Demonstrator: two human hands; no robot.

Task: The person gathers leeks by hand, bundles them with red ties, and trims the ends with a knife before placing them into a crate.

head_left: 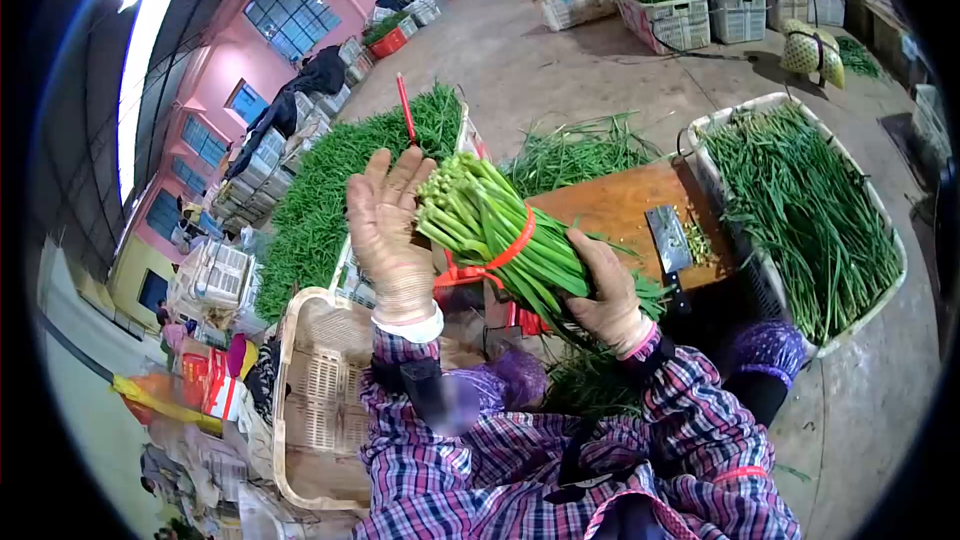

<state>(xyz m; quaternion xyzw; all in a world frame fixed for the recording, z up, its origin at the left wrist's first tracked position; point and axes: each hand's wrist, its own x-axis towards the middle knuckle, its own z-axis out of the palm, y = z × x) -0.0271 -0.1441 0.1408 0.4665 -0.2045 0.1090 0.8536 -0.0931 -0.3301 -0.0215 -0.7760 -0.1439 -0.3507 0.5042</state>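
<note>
A bundle of green stalks [500, 230] with a red band round its middle is held up at the centre of the head view, its pale ends toward the left. My right hand [607, 290] is wrapped round the leafy part of the bundle. Beside the pale ends, my left hand [393, 215] is raised with the palm showing and the fingers stretched out. Below the bundle lies red strapping [465, 275]. On a wooden board [610, 202] to the right rests a cleaver [668, 240] beside small cut pieces [700, 243].
Right of the board stands a white crate of greens [810, 210]. A heap of greens [340, 180] lies at the left, above an empty crate [325, 390]. Farther back are more crates [680, 22] on the concrete floor [520, 70].
</note>
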